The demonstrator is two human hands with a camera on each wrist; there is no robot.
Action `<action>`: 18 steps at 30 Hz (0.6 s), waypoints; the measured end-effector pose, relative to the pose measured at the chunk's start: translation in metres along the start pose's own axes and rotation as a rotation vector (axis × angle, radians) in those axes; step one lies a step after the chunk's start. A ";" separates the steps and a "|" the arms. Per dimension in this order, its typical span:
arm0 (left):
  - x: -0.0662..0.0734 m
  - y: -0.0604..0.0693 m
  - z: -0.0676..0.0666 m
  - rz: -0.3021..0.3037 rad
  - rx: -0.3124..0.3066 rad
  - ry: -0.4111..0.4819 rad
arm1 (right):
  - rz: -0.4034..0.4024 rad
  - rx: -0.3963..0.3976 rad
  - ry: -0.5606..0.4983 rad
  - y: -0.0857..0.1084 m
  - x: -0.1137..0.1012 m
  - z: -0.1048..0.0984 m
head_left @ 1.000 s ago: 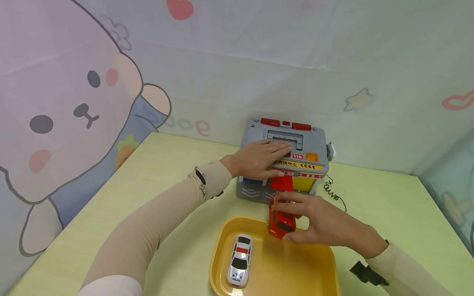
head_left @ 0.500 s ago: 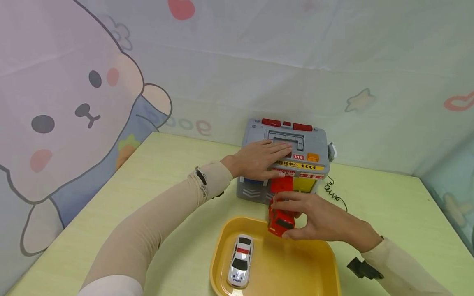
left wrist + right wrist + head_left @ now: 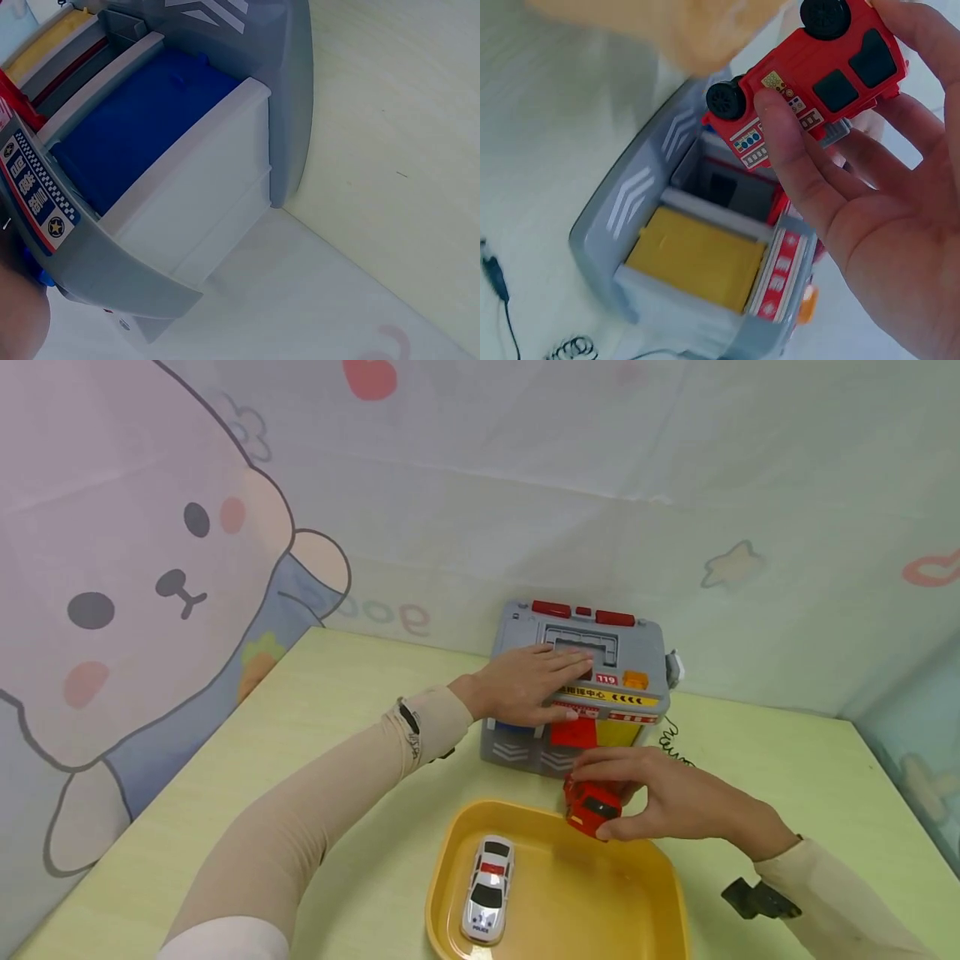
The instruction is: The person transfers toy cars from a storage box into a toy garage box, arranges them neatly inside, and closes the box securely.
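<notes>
A pale yellow-green surface meets a creased backdrop printed with a large cartoon bear. On it, a yellow tray holds a white police car, and behind sits a grey toy garage, blue door and yellow door down, middle bay uncovered. My left grip rests straight-fingered on its roof; my right grip pinches a red toy truck by the tray's far rim, in front of the garage.
</notes>
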State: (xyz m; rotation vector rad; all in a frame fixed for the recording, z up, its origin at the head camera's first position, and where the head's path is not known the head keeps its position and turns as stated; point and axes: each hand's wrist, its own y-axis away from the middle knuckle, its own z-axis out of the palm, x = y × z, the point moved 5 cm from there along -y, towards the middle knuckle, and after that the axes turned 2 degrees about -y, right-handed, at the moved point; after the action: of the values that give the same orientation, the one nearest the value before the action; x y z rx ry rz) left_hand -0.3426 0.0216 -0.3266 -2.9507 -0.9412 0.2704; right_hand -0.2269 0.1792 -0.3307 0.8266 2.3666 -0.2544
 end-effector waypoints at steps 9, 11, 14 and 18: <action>0.002 -0.003 0.003 0.000 -0.005 -0.001 | 0.016 0.007 -0.091 0.008 0.022 -0.006; 0.003 -0.003 0.003 0.004 -0.005 0.007 | 0.008 0.017 -0.081 0.012 0.024 -0.008; 0.004 -0.003 0.002 0.004 -0.011 0.011 | -0.003 0.049 -0.056 0.020 0.027 -0.013; 0.002 -0.001 0.002 -0.009 -0.013 0.003 | 0.001 0.082 -0.040 0.025 0.036 -0.018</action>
State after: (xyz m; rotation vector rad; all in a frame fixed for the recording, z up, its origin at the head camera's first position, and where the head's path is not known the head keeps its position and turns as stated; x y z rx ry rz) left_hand -0.3420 0.0238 -0.3286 -2.9576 -0.9590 0.2603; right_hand -0.2426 0.2240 -0.3377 0.8530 2.3317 -0.3668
